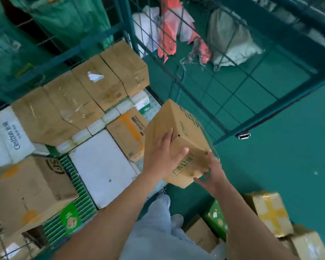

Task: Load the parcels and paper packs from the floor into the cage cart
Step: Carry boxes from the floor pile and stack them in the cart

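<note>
Tilting between two hands, a cardboard box (176, 141): left hand (162, 156) flat on top, right hand (212, 173) cupping its near corner.

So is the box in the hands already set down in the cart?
Not yet. The cardboard box is tilted in the air between the left hand and right hand, at the cage cart opening, above the stacked parcels.
</note>
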`<state>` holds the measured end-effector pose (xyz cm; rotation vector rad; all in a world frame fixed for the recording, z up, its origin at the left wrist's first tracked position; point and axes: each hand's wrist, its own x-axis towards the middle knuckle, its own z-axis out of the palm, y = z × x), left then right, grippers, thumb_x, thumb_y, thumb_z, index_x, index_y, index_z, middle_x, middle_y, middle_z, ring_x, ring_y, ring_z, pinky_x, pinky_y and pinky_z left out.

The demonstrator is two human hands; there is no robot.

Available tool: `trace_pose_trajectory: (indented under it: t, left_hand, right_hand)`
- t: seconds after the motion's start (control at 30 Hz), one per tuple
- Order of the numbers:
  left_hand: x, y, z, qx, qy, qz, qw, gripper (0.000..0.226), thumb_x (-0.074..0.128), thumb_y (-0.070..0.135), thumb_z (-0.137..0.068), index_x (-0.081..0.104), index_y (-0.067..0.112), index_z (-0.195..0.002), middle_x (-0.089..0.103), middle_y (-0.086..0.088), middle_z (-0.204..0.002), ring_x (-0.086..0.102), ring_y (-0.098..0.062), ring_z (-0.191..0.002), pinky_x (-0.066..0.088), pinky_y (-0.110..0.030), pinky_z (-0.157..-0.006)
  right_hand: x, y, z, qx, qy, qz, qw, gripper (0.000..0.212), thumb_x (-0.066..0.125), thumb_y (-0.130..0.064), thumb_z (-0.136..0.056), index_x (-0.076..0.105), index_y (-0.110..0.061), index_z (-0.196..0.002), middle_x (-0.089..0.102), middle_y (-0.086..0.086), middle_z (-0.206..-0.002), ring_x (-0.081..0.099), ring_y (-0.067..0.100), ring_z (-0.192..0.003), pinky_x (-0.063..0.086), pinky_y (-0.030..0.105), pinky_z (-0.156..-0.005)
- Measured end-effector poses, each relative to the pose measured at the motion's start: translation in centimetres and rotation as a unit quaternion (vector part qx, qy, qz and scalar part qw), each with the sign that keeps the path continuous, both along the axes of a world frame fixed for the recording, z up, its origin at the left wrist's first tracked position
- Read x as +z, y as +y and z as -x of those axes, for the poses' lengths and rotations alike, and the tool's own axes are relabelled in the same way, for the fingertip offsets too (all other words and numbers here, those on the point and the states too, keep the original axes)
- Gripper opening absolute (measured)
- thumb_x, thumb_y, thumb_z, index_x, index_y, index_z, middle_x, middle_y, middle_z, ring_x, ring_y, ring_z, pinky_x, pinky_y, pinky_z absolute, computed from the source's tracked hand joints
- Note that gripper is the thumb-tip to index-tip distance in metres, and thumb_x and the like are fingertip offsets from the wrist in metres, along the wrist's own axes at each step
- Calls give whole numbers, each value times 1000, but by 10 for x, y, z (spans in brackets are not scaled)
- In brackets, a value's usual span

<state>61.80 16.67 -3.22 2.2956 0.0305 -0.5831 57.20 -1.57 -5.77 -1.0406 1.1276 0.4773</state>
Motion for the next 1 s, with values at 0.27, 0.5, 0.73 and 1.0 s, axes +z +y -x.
trace_pose_trajectory:
  t: [0.27,0.5,0.73,1.0]
  left_hand:
    - [-25,11,-70,-38,-7,-42,998,90,47,74,-94,0,41,-163,2,8,-172,3,-20,-159,8,-53,-127]
    - [-66,25,-128,-1,4,-56,998,86,44,76,-94,5,43,-162,4,9,-172,3,-22,-158,9,-54,-127]
    - [-123,13,-181,16,6,-84,996,85,49,71,-94,9,40,-162,8,7,-171,9,-24,-156,8,-50,-125]
    - [-188,-2,-241,44,28,-132,990,86,49,71,-94,9,39,-163,10,3,-171,10,-28,-155,7,-52,-124]
  right_hand:
    - [-41,26,-72,-55,19,-15,998,77,75,-63,-80,49,-27,-144,50,5,-148,53,29,-128,53,46,-101]
    - [-86,39,-133,-14,18,-30,999,56,70,-59,-89,59,-30,-137,58,2,-140,59,30,-125,48,48,-111]
    - [-148,34,-193,26,10,-27,999,42,61,-57,-97,66,-28,-126,63,3,-136,65,20,-116,54,37,-99]
    - [-210,32,-264,84,43,-25,995,37,50,-57,-103,62,-25,-117,58,8,-137,61,18,-119,51,40,-108]
